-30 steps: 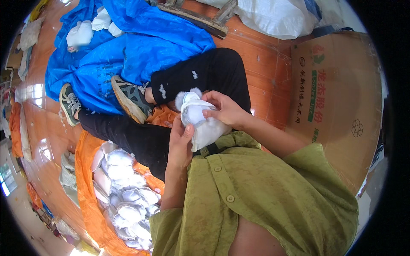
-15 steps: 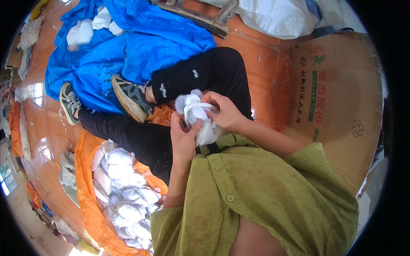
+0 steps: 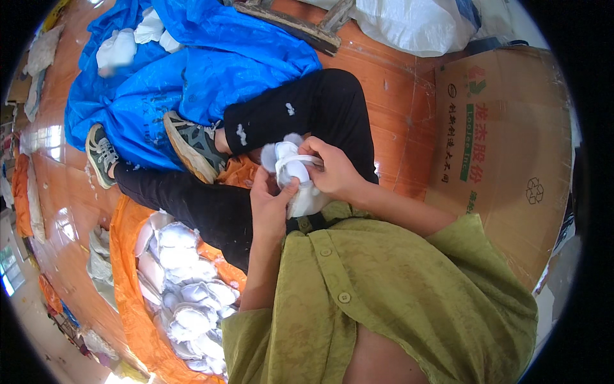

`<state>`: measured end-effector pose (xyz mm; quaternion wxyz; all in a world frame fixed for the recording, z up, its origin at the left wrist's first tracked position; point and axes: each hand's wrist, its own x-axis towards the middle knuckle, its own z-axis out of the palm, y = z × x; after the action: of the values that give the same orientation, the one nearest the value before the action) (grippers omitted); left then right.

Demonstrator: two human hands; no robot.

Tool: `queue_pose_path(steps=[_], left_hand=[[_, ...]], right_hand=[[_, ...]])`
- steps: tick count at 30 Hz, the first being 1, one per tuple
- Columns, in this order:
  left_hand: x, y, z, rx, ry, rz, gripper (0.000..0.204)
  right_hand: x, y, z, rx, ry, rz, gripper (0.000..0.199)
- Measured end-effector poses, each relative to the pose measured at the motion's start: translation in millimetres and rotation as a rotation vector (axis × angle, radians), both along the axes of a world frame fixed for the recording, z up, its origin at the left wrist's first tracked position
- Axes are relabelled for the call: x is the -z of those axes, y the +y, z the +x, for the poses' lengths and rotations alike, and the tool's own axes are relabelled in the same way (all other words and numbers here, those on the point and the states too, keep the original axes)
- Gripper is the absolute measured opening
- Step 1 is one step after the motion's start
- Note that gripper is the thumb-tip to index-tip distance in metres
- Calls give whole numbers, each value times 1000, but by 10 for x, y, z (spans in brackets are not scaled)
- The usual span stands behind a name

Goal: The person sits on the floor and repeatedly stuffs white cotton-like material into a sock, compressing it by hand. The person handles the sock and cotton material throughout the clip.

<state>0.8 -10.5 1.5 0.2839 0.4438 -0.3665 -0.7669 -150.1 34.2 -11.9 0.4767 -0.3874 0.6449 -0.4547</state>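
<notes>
Orange floor (image 3: 400,96) all round you, white fluffy piece (image 3: 302,203) by your lap, fingers of your left hand (image 3: 272,203) and right hand (image 3: 338,168) both pinching it. Looks midway to me; similar pieces (image 3: 192,310) fill the orange sack (image 3: 125,275), a few white bundles (image 3: 118,51) on blue sheeting (image 3: 150,102).

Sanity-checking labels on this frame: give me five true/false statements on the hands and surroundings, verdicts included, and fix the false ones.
1. The left hand and right hand both hold the white soft piece. True.
2. The cardboard box stands on the person's left. False: the cardboard box is on the right.
3. The orange sheeting holds a pile of pale pieces. True.
4. The blue sheet has nothing white on it. False: white bundles lie on the blue sheet.
5. White fluff is on the black trousers. True.
</notes>
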Motion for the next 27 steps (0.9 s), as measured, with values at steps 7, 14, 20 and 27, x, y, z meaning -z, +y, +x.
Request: queue_pose_path(steps=[7, 14, 20, 27], left_hand=[[199, 107, -55, -5, -278, -250, 42], [196, -18, -15, 54, -261, -33, 29], [197, -26, 27, 118, -111, 15, 28], [263, 105, 21, 139, -98, -8, 37]], right_hand=[[-12, -15, 8, -29, 125, 10, 24], [111, 155, 73, 5, 66, 104, 25], [272, 203, -29, 56, -397, 224, 36], [395, 214, 2, 36, -157, 295, 20]])
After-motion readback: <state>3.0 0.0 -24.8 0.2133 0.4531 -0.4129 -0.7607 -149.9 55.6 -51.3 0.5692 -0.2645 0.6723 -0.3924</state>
